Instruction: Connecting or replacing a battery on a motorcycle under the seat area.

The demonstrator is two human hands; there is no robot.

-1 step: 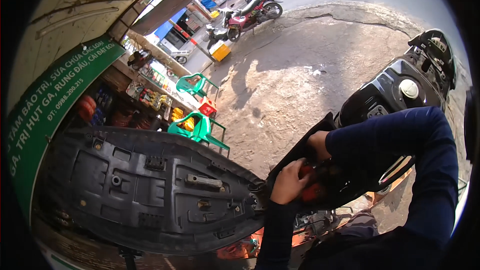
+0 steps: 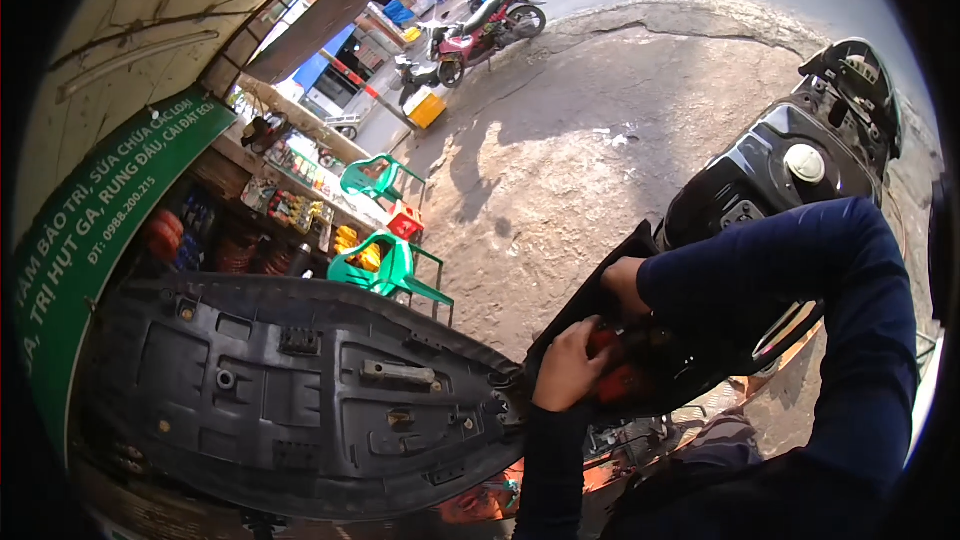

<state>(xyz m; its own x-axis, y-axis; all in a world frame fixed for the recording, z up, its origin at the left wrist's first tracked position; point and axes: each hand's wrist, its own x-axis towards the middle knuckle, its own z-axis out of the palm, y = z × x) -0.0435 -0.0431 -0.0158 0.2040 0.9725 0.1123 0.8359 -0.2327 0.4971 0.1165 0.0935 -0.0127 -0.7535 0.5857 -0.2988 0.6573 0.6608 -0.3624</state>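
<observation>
Both of my hands reach into the dark storage bay (image 2: 650, 237) of a motorbike whose seat is folded over. Near the hinge end, my left hand (image 2: 568, 365) is closed, its fingers bent at a red-orange part (image 2: 603, 342) in shadow. What the fingers grip is hidden. A second red-orange piece (image 2: 615, 383) lies just below it. My right hand (image 2: 626, 285) reaches in from the far side, bent at the wrist, its fingertips hidden inside the bay. The black seat (image 2: 270, 390) lies underside up to the left, joined at the hinge (image 2: 512, 395).
The motorbike's body with a white round cap (image 2: 803, 163) stands at the right. Green plastic chairs (image 2: 385, 265), a red box (image 2: 405, 221) and a yellow box (image 2: 426, 110) stand beyond the seat. A green sign (image 2: 120, 190) hangs left. Parked motorbikes (image 2: 490, 35) stand farther off.
The whole view has shifted slightly, so the surroundings sit a little more to the left. Both hands stay in the bay with almost the same pose.
</observation>
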